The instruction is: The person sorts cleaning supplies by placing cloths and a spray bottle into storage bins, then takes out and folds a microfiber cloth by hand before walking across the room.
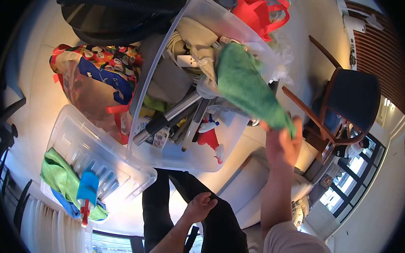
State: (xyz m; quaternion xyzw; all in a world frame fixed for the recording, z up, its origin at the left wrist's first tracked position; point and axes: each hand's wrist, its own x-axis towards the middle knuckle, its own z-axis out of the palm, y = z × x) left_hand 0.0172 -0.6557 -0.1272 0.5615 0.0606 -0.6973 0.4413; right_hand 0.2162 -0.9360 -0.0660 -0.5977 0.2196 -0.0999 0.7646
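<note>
My right hand [283, 146] is closed on one end of a green cloth [247, 85], raised over the right side of a large clear plastic bin [198, 160]. The cloth stretches up and left from my fingers, above the bin's contents. In the bin lie a grey fabric piece [168, 82], a metal tube with a black end [180, 108], a white power adapter [186, 61], coiled beige cable [173, 48] and a red and white spray bottle head [209, 136]. My left hand [200, 208] rests curled by my dark-trousered thigh, with nothing visible in it.
Left of the bin are a colourful patterned bag [97, 54] and a clear lid [66, 129] bearing a green cloth [60, 170] and a blue bottle [88, 187]. A black hose [122, 1] lies behind. A red bag [255, 15] and a chair [350, 101] stand right.
</note>
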